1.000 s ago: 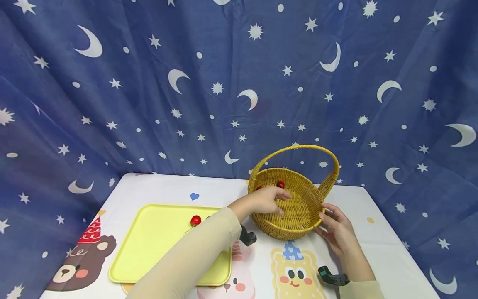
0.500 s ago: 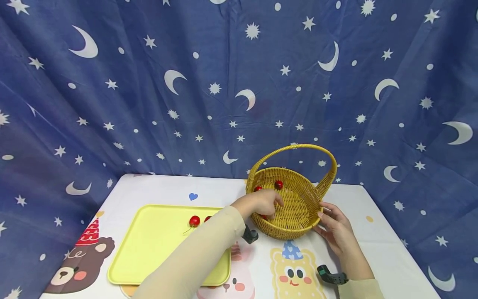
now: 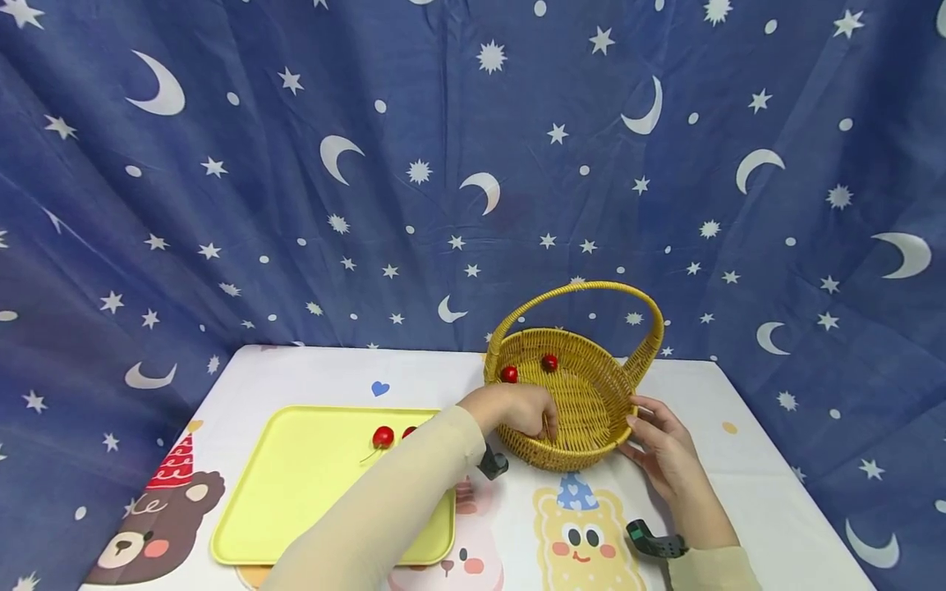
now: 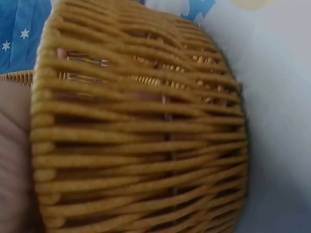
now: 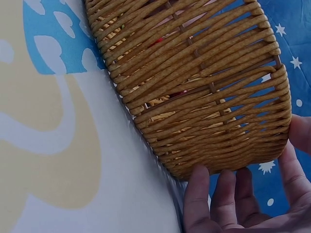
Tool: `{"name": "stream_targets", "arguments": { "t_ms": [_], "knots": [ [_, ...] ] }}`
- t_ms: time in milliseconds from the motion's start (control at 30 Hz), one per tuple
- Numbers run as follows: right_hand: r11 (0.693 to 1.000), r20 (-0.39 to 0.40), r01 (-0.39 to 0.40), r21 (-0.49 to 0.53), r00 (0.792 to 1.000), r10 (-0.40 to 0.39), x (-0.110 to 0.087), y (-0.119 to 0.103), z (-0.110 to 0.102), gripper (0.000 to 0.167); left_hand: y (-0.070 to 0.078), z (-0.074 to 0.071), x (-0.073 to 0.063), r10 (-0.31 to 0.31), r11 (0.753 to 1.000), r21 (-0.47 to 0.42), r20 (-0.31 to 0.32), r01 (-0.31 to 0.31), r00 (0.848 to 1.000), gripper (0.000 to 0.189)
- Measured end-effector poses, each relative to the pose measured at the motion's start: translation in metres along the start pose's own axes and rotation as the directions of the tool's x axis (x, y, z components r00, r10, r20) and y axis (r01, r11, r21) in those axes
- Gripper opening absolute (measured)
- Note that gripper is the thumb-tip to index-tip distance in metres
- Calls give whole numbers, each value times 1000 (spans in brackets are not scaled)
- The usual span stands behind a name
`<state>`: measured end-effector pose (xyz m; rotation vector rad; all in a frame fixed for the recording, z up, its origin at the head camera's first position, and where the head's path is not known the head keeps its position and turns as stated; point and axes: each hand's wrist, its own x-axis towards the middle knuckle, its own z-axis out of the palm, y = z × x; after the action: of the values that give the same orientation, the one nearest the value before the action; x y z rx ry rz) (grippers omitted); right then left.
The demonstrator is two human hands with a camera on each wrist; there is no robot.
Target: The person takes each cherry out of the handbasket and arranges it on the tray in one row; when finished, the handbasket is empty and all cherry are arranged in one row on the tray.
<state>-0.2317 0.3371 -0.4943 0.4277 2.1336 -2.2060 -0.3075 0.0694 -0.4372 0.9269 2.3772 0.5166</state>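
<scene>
A round wicker basket [image 3: 591,402] with a tall arched handle tilts toward me. Two red cherries [image 3: 549,363] lie inside at its back left. My left hand [image 3: 517,408] reaches over the left rim into the basket, fingers bent down toward its front inner wall. Its fingertips are hidden, and I cannot tell whether they hold anything. In the left wrist view the woven wall covers most of that hand. My right hand [image 3: 665,447] holds the basket at its right side, thumb at the rim and fingers [image 5: 197,194] against the outer wall.
Left of the basket lies a yellow tray [image 3: 296,460], partly behind my left sleeve. A stemmed cherry [image 3: 383,437] and part of another cherry [image 3: 410,431] show on it. A white cloth with cartoon prints covers the table; a blue star-patterned curtain [image 3: 414,205] hangs behind.
My left hand has gone lower into the basket toward its front left, its fingers bending down over a red cherry seen there half a second ago. The right hand keeps its hold.
</scene>
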Motion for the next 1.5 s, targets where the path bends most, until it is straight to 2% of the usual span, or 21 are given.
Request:
{"name": "stream_targets", "arguments": {
  "t_ms": [133,267,400,500,633,833,1033,1100,1233,1333,1500],
  "knots": [
    [1000,6,20,2,1000,-20,1,-1,2,41,-2,-3,-1,27,999,-44,45,-25,999,24],
    [1000,8,22,-4,1000,-22,1,0,2,40,-4,-4,1,38,990,-135,18,-36,999,17],
    [1000,11,24,-8,1000,-23,2,-1,3,41,-6,-5,2,87,976,-192,-105,-106,991,17],
    [999,12,34,-10,999,-34,3,-3,2,41,-7,-9,0,117,967,-197,-217,-161,969,18],
    [999,16,35,-9,999,-35,3,-3,2,41,-8,-12,-13,111,949,-251,-305,-193,946,18],
    [1000,19,15,-11,1000,-15,1,0,3,42,-12,-11,-50,51,922,-340,-368,-185,929,28],
    [1000,17,11,-10,1000,-11,0,1,0,41,-25,-10,-98,33,931,-307,-470,-199,882,29],
    [1000,14,6,-12,1000,-6,1,1,-1,42,-32,-9,-116,19,924,-324,-492,-202,871,29],
    [1000,15,-3,-12,1000,3,2,1,-1,43,-55,-3,-150,-49,906,-379,-535,-188,844,29],
    [1000,14,-6,-15,1000,6,2,1,-1,44,-79,3,-171,-134,886,-438,-557,-152,819,28],
    [1000,1,-7,-22,1000,7,3,2,-2,42,-117,14,-194,-283,859,-510,-553,-50,784,27]
  ]
}}
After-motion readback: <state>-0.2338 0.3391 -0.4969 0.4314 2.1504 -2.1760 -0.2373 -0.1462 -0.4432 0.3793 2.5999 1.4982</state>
